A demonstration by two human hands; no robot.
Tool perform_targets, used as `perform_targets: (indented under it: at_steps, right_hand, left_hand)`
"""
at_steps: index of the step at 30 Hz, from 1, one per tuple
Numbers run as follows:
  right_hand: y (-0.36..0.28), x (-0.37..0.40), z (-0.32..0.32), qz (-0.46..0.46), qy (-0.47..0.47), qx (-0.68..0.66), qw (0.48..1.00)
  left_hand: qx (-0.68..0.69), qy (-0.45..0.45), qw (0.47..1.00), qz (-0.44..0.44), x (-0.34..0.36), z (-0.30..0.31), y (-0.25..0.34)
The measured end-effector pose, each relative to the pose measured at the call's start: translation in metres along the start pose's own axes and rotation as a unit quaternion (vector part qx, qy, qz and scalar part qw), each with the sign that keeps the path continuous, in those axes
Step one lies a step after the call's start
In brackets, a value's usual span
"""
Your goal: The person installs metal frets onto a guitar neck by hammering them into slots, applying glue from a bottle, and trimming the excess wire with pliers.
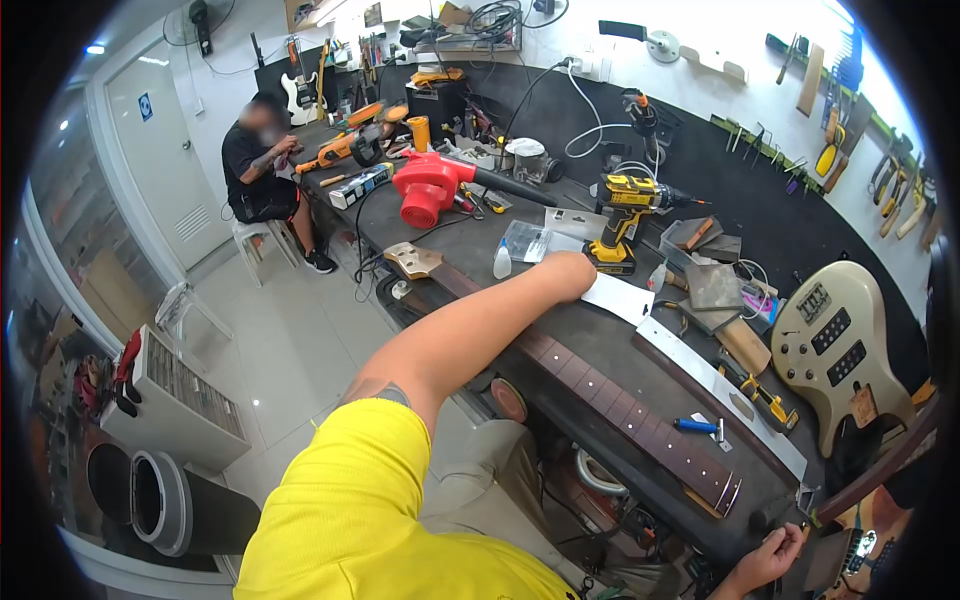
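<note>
My left arm reaches across the workbench to the white sheet (622,299). The rounded end of the arm, my left hand (568,274), hides its own fingers. Under that arm lies a guitar neck (600,392) with a dark dotted fretboard, its headstock (412,260) at the far left. At the bench's near right end, my right hand (772,562) has its fingers curled together, beside a dark wooden piece (868,470); what they pinch is too small to make out. A blue-handled tool (697,425) and a long metal strip (735,395) lie beyond the fretboard.
A yellow drill (625,215) stands past my left hand, with a red blower (430,188) to its left. A cream bass body (838,345) leans at the right. Another person (262,165) sits at the bench's far end. A bin (165,505) stands on the floor.
</note>
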State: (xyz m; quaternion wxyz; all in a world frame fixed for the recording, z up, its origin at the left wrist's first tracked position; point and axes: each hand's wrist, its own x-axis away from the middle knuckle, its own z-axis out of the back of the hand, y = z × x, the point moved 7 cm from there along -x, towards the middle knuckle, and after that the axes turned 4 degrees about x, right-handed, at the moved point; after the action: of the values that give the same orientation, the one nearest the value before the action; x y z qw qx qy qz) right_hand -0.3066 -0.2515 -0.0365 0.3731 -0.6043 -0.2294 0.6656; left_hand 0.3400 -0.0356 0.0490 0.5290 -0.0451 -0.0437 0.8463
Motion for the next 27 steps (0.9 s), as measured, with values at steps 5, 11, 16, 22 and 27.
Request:
perform_targets:
  at_steps: [5,11,16,22,27]
  right_hand:
    - [-0.016,0.006,-0.01,0.018,-0.019,-0.005,1.0]
    - [-0.025,0.005,-0.007,0.01,-0.025,-0.01,1.0]
    - [-0.034,0.004,-0.011,0.039,0.001,0.002,0.999]
    - [-0.102,-0.008,0.029,-0.018,0.017,-0.049,0.999]
    - [-0.13,-0.038,0.076,-0.042,-0.047,0.151,0.987]
  left_hand:
    - [0.008,-0.005,1.0,0.009,0.0,0.001,-0.012]
    - [0.03,0.105,0.989,0.098,0.041,0.048,-0.012]
    - [0.48,0.347,0.8,0.093,0.138,0.091,0.02]
    - [0.693,0.288,0.66,0.037,0.152,0.029,0.084]
    - [0.794,0.228,0.563,-0.033,0.158,0.021,0.115]
